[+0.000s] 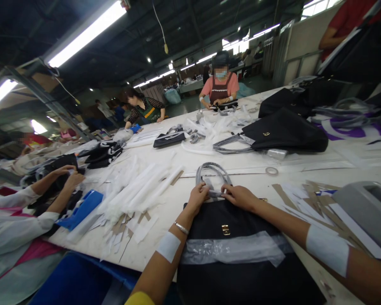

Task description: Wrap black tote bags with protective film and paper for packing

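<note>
Two hands (199, 197) pinching grey wrapped handles (212, 165), black bag (241, 275) just on their near side, partly under the right forearm (282, 220).

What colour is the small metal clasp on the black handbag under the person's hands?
The small metal clasp is gold, shown best in the head view.

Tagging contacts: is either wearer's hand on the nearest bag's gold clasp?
No, left hand and right hand are at a wrapped handle, off the clasp.

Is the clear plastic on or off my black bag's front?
On: clear plastic spans the black bag below its gold fitting.
</note>
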Action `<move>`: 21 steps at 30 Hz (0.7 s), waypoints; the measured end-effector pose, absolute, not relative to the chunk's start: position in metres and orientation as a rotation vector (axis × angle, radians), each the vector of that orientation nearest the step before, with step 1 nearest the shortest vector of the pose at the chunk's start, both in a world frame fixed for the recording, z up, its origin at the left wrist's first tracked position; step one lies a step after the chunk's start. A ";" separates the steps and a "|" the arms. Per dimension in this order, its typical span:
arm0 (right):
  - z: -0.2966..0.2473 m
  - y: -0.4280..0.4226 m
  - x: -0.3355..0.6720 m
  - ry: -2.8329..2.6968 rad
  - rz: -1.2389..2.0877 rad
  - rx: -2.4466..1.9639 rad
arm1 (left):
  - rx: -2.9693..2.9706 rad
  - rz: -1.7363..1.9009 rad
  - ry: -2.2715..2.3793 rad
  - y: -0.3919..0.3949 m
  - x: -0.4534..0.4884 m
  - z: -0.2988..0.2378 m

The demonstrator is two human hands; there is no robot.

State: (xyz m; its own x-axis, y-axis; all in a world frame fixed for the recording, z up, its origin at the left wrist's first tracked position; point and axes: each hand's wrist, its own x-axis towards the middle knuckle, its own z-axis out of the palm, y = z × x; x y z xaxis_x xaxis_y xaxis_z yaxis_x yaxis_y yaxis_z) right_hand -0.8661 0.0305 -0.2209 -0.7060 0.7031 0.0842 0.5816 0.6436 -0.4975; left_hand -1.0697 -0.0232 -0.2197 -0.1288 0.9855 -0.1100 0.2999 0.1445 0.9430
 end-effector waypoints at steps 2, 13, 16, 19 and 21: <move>-0.217 0.031 -0.868 -2.638 0.627 -1.017 | 1.507 0.791 1.713 -0.029 -1.071 -0.209; -0.194 0.051 -0.874 -2.706 1.252 -0.808 | 2.109 0.479 1.782 -0.058 -1.064 -0.163; -0.187 0.058 -0.877 -2.729 1.477 -0.857 | 2.135 0.507 1.685 -0.058 -1.064 -0.174; -0.186 0.060 -0.880 -2.786 1.542 -0.797 | 2.116 0.411 1.670 -0.060 -1.065 -0.187; -0.189 0.061 -0.884 -2.836 1.438 -0.773 | 2.106 0.350 1.709 -0.062 -1.064 -0.193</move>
